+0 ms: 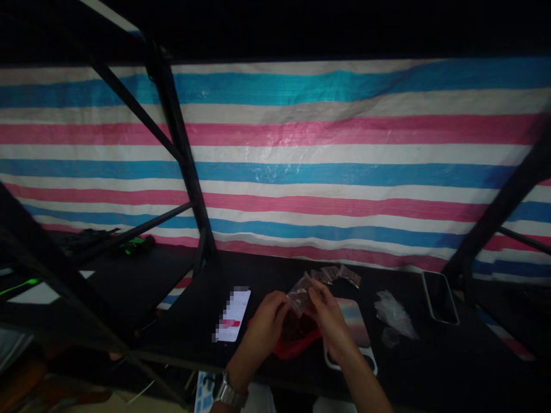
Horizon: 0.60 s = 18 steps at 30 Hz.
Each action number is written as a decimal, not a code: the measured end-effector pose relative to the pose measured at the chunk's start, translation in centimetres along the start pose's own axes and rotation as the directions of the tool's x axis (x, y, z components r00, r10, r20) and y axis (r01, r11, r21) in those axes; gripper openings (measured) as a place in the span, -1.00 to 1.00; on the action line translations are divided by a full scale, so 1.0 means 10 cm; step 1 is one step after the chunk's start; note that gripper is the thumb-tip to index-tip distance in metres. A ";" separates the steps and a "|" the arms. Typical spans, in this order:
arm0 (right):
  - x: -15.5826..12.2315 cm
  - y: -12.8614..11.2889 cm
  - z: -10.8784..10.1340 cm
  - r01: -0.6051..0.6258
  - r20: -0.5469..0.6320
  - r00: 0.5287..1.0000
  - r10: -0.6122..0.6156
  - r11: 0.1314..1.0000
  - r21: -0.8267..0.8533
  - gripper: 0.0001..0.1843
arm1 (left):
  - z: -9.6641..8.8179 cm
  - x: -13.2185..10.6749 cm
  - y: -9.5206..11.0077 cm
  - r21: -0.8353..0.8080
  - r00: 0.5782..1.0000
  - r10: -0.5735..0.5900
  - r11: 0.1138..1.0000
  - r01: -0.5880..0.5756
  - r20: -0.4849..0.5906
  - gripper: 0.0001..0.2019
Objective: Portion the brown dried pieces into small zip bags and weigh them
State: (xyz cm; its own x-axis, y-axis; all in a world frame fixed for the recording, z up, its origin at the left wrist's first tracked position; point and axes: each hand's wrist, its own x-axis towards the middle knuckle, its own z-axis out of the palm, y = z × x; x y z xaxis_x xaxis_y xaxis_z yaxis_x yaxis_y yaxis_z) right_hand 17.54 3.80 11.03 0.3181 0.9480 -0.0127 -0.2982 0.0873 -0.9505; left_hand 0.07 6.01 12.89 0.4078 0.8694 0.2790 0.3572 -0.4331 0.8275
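Observation:
A small clear plastic bag is pinched between my two hands, above a red bowl with dark brown contents. My left hand grips the bag's left side, and a metal watch sits on that wrist. On the bag's right edge, the fingers of my right hand are closed. Whether the bag holds anything is too dim to make out. Behind my hands lie several small filled bags. Under my right forearm is a pale device with a pinkish, shiny top, partly covered by my arm.
To the left lies a phone with a lit screen. A pile of clear plastic bags and a dark-screened phone lie on the right of the black shelf. Black metal posts frame the space; a striped sheet hangs behind.

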 end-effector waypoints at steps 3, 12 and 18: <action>0.12 0.01 -0.01 0.152 -0.005 0.988 -0.155 0.978 -0.139 -0.40 | -0.01 0.00 -0.10 0.093 0.998 -0.007 0.996 0.013 -0.064 -0.77; 0.10 0.18 0.03 0.241 0.148 0.967 -0.206 0.925 -0.293 -0.59 | 0.05 0.04 -0.16 0.207 0.995 -0.015 0.978 0.036 -0.103 -0.66; 0.09 0.14 -0.05 0.308 0.295 0.936 -0.190 0.850 -0.427 -0.56 | 0.05 0.08 -0.12 0.235 0.995 -0.036 0.970 0.056 -0.089 -0.64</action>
State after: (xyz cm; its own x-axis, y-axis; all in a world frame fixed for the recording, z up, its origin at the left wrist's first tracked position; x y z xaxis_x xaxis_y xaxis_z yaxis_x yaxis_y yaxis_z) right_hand 17.87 4.66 9.52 0.0891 0.9613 0.2607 0.2286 0.2350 -0.9447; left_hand 0.39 7.10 11.91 0.3182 0.9022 0.2913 0.5667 -0.4273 0.7044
